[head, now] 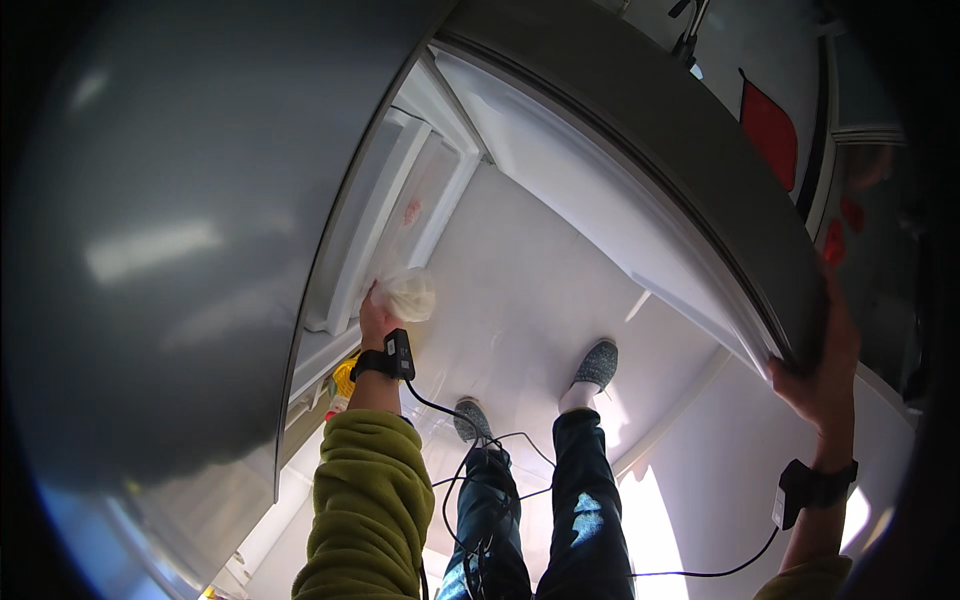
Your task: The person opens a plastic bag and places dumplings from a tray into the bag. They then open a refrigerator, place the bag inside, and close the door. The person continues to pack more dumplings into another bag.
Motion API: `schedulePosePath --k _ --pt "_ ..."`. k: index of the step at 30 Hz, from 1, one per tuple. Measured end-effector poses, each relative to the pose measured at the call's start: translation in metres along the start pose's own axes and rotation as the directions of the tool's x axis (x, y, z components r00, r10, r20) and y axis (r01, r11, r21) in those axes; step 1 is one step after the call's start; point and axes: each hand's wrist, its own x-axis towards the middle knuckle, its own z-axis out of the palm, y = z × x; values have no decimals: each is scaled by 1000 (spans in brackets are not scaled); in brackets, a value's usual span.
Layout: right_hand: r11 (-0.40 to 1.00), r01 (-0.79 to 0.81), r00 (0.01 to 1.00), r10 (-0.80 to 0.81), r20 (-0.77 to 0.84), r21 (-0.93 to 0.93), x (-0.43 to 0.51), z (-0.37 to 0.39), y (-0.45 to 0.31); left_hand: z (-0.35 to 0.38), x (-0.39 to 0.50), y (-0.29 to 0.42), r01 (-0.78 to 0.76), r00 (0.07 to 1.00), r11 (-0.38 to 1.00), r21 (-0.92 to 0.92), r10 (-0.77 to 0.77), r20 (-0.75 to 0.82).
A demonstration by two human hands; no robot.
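My left hand holds a clear plastic bag with pale contents beside the open lower compartment of a fridge. A white-framed freezer drawer with a see-through front stands just beyond that hand, and something reddish shows through it. At the right, my right hand grips the edge of the open grey fridge door, its thumb on the inner side and its other fingers partly hidden behind the edge. The door's white inner panel faces the compartment.
The closed upper grey door fills the left side. My feet in dark slippers stand on the pale floor. Black cables hang from my wrists by my legs. A red cloth-like item hangs at upper right.
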Motion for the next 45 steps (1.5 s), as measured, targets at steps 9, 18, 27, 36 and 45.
schedulePosePath --k 9,18,27,36,45 --pt "1000 -14 999 15 33 -22 -11 1 9 24 -2 -14 -8 999 957 -291 21 41" --pt "998 -8 998 13 64 -68 -10 1 6 41 -48 -67 111 993 907 -407 -85 79" --pt "999 -21 997 24 74 -43 -13 3 9 32 -83 -97 201 964 918 -341 -248 -100" --pt "1000 -13 999 14 36 -6 -12 6 9 76 -160 16 145 959 787 -600 -261 -110" --pt "999 46 999 -45 15 -21 -6 8 11 106 -80 30 -428 830 902 -63 365 -422"
